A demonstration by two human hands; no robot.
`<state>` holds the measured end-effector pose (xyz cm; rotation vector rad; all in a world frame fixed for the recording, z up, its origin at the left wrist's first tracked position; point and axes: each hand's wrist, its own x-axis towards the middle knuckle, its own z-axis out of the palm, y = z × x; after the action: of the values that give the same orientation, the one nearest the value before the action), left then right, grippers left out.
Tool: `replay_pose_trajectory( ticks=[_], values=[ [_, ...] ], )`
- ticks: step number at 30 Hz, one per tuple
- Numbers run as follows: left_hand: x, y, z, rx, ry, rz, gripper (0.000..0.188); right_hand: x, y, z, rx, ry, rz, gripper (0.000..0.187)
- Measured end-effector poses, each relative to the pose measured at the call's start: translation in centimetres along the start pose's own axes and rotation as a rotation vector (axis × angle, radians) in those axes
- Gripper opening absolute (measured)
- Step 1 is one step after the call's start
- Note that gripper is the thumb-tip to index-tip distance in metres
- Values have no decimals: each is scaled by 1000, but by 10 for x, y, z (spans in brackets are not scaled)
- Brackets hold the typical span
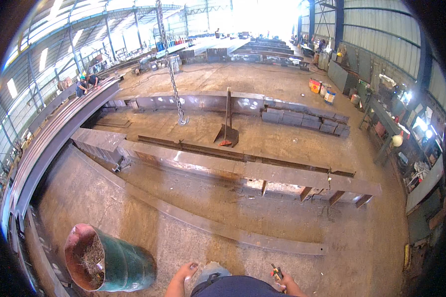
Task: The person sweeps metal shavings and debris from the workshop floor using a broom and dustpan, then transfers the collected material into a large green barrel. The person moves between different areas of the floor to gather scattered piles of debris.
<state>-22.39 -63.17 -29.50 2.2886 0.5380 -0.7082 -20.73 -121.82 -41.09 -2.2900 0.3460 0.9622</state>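
black-and-yellow tool, right fingers gripping it; left fingers, i cannot tell.

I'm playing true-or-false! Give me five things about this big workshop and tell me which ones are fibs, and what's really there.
1. The person's right hand holds a small black-and-yellow object. True.
2. The big round green metal drum is on the person's right. False: it is on the person's left.
3. The hanging grey metal chain has a curved metal hook at its lower end. True.
4. The rust-brown metal scoop with a tall handle is inside the drum. False: it is on the brown floor, farther away.
5. The drum has nothing in it. False: a heap of loose brownish debris shows inside.
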Motion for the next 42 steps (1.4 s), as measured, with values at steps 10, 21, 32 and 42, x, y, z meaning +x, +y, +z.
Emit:
replay_pose_trajectory(
  ticks=[10, 21, 32, 42],
  values=[
    [24, -75, -27, -14, 35, -207, 51, 30, -103, -26, -175, -69, -71, 102],
    [140, -187, -97, -42, 39, -159, 58, 56, -201, -74, -53, 107, 126, 73],
    [277, 47, -241, -68, 176, -107, 45, 242, -298, -103, -122, 91, 26, 94],
    [280, 5, -212, -84, 72, -624, 47, 520, -415, -188, -383, -322, -70, 95]
  ],
)
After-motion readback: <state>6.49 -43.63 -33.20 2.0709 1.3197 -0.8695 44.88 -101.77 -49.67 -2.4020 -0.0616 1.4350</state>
